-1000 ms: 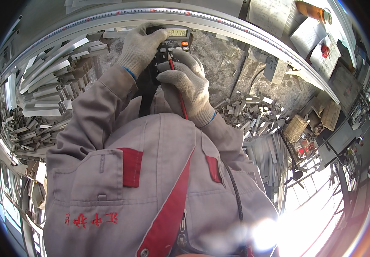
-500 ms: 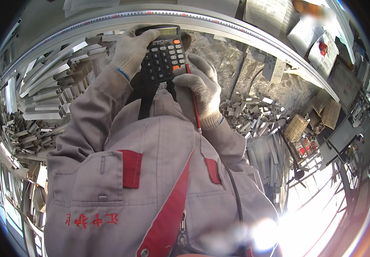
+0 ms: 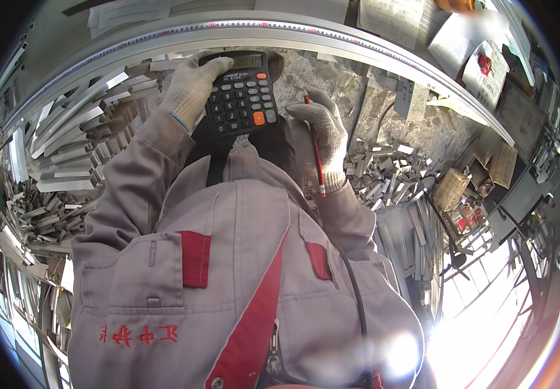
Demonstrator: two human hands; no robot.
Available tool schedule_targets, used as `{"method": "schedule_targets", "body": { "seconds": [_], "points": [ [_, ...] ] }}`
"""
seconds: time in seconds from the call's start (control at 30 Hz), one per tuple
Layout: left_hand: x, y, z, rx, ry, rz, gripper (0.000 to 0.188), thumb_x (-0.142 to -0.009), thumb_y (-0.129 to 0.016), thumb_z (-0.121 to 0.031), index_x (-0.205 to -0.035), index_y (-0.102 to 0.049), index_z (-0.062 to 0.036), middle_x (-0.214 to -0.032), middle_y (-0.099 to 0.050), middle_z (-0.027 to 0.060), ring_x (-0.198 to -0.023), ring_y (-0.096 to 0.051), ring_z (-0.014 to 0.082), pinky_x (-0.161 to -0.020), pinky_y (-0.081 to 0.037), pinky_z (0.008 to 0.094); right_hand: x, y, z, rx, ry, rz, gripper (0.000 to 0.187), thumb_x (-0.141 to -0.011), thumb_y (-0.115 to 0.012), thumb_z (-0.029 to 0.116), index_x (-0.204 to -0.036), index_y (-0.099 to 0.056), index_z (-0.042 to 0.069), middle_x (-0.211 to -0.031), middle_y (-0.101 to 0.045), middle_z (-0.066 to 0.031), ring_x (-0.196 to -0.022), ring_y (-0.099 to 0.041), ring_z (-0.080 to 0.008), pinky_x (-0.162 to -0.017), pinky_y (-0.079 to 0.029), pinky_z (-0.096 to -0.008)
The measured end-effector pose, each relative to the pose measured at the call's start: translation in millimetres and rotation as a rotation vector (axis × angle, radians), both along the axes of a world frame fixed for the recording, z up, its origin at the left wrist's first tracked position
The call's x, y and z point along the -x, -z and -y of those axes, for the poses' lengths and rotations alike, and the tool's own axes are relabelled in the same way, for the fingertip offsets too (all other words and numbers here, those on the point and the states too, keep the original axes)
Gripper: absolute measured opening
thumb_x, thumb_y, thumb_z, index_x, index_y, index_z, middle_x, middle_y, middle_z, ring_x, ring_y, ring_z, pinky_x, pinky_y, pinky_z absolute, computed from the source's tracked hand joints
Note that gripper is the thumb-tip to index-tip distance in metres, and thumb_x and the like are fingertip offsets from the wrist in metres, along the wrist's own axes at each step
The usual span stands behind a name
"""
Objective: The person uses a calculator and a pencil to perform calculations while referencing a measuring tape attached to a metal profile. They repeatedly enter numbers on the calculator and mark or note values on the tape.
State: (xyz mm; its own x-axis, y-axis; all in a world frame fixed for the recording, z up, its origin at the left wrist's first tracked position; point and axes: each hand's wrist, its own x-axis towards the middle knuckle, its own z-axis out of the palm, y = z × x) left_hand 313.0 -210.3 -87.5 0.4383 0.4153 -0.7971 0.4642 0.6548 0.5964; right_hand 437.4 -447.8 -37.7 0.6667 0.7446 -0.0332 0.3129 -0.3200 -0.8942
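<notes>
A black calculator (image 3: 242, 94) with grey keys and two orange keys is held up in front of my chest. My left hand (image 3: 188, 87), in a white knit glove, grips its left edge with the thumb over the top corner. My right hand (image 3: 324, 133), also gloved, sits just right of the calculator and holds a red pencil (image 3: 315, 148) that points down along the wrist. The right hand's fingers are off the keys. My grey work jacket with red trim (image 3: 228, 272) fills the lower half of the view.
A long metal rail with a ruler scale (image 3: 280, 29) curves across the top. Stacks of cut aluminium profiles (image 3: 66, 142) lie at the left, and short offcuts (image 3: 384, 172) are piled at the right. Papers and boxes (image 3: 468, 52) sit on the bench at upper right.
The right hand has drawn back to the right, off the calculator, so all the keys now show. The calculator has tilted more toward the camera. The left hand keeps its grip.
</notes>
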Motion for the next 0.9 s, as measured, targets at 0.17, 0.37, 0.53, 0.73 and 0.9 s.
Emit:
{"method": "schedule_targets", "body": {
  "seconds": [0.17, 0.37, 0.53, 0.73, 0.9],
  "points": [
    [-7.0, -7.6, 5.4, 0.006, 0.007, -0.023, 0.036, -0.102, -0.079, -0.018, -0.132, -0.075, 0.0012, -0.109, -0.080, 0.0081, -0.086, -0.076, 0.0141, -0.080, -0.064, 0.0293, -30.0, 0.0, 3.9, -0.050, 0.127, -0.269, 0.032, -0.100, -0.064, -0.005, -0.130, -0.075, 0.000, -0.122, -0.077, -0.0163, -0.113, -0.078, -0.0252, -0.104, -0.060, -0.0384],
    [-9.9, 1.0, 5.9, 0.064, -0.004, 0.009, 0.033, -0.102, -0.078, -0.017, -0.129, -0.075, 0.0025, -0.107, -0.080, 0.0084, -0.085, -0.076, 0.0139, -0.078, -0.064, 0.0297, -82.4, 3.9, -8.4, -0.038, 0.038, -0.103, 0.032, -0.108, -0.070, 0.015, -0.137, -0.077, 0.003, -0.115, -0.078, -0.0110, -0.107, -0.075, -0.0187, -0.096, -0.059, -0.0342],
    [-14.8, 3.7, 3.2, 0.098, 0.045, -0.014, 0.039, -0.103, -0.078, -0.020, -0.135, -0.072, 0.0026, -0.115, -0.079, 0.0086, -0.093, -0.076, 0.0139, -0.086, -0.064, 0.0295, -115.7, 10.2, -18.3, 0.025, -0.014, 0.015, 0.026, -0.108, -0.073, 0.018, -0.128, -0.082, 0.005, -0.113, -0.079, -0.0114, -0.101, -0.075, -0.0197, -0.092, -0.060, -0.0347],
    [-26.5, -5.2, 8.0, 0.093, -0.039, 0.002, 0.032, -0.103, -0.075, -0.013, -0.129, -0.074, 0.0054, -0.107, -0.080, 0.0104, -0.082, -0.078, 0.0149, -0.075, -0.066, 0.0300, -134.3, 41.4, -27.1, 0.069, 0.129, -0.156, 0.017, -0.105, -0.076, 0.013, -0.118, -0.083, 0.004, -0.104, -0.082, -0.0084, -0.091, -0.075, -0.0150, -0.083, -0.060, -0.0324],
    [-31.0, -1.9, 8.9, 0.089, -0.050, 0.008, 0.031, -0.104, -0.075, -0.013, -0.129, -0.074, 0.0054, -0.107, -0.080, 0.0100, -0.081, -0.078, 0.0142, -0.075, -0.066, 0.0294, -146.2, 71.0, -34.3, 0.104, 0.139, -0.283, 0.019, -0.105, -0.077, 0.013, -0.122, -0.077, 0.004, -0.107, -0.082, -0.0086, -0.094, -0.075, -0.0141, -0.083, -0.060, -0.0320]
  ]
}}
